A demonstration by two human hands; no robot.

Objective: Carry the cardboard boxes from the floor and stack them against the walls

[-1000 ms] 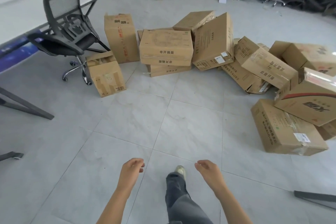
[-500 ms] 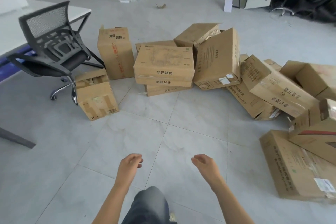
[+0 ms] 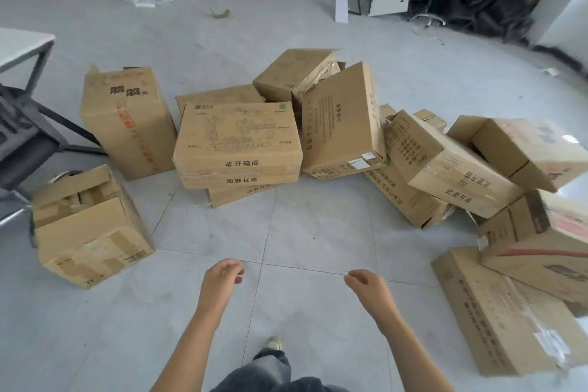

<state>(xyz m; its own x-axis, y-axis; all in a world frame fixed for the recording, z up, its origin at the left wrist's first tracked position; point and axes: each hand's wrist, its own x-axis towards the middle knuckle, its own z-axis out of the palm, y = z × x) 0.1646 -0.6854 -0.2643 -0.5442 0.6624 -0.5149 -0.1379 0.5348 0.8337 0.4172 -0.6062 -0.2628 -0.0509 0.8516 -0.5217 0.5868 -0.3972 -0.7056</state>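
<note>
You've stepped nearer; left hand [image 3: 222, 277] & right hand [image 3: 366, 285] loose, empty. Take top flat box [image 3: 237, 137] by opp. sides.

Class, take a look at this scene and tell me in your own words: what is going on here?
A person on a tiled floor faces a loose heap of cardboard boxes. The left hand and right hand are held out in front, fingers loosely curled, holding nothing. No box is lifted yet; several lean against each other. An office chair is at the left.
</note>
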